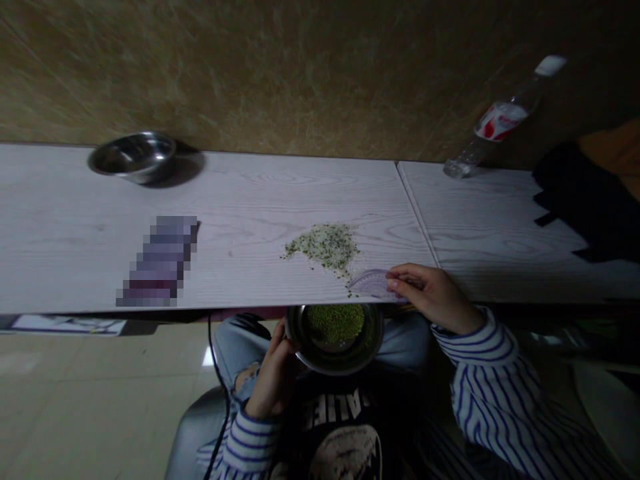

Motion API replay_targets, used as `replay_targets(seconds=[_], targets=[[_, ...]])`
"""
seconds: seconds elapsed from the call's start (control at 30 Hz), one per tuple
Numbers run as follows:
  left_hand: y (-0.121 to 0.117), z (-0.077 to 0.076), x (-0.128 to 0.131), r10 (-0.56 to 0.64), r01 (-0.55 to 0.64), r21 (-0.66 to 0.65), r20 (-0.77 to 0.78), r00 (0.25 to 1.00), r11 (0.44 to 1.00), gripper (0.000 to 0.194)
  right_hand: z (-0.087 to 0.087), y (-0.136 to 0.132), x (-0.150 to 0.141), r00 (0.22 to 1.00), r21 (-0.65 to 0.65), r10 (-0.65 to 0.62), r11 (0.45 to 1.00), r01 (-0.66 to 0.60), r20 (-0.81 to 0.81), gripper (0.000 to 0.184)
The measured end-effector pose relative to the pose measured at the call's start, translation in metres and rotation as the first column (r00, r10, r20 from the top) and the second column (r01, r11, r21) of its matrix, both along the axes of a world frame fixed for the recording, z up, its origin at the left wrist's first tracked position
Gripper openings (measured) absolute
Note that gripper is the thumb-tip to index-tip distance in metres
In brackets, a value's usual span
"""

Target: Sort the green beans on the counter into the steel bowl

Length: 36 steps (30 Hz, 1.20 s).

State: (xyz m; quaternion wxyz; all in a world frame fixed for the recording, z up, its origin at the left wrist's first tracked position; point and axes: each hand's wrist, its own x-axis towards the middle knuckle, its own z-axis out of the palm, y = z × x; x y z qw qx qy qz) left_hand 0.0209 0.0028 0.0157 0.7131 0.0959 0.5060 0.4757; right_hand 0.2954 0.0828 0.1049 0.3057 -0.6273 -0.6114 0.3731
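My left hand is closed on the left rim of a metal bowl, which it holds below the table's front edge, over my lap. Green mung beans lie inside that bowl. Between the thumb and fingers of my right hand is a clear purplish protractor, flat against the tabletop near the edge. Just left of and beyond the protractor spreads a pile of white rice-like grains mixed with green beans. A thin trail of grains runs from the pile toward the protractor.
A second metal bowl stands at the back left of the white wood-grain table. Nearer lies a blurred-out flat object. A clear bottle with a white cap stands at the back right, beside dark cloth. A seam crosses the tabletop.
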Motion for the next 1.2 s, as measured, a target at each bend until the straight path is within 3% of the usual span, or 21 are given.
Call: replay_targets(seconds=[0.4,0.93,1.2], targets=[[0.001,0.001,0.001,-0.009,0.009,0.02,-0.003,1.0,1.0,0.037,-0.001,-0.004,-0.004,0.997,0.023,0.064,0.998,-0.065,0.042,0.019],[0.001,0.001,-0.001,-0.008,0.008,0.033,-0.005,1.0,0.999,0.04,0.001,-0.004,0.003,0.999,0.023,-0.017,1.0,0.016,0.05,0.021],[-0.001,0.0,0.0,-0.005,0.005,0.013,0.026,1.0,1.0,0.046,-0.002,-0.008,-0.01,0.996,0.024,0.082,0.996,-0.082,0.022,0.022]])
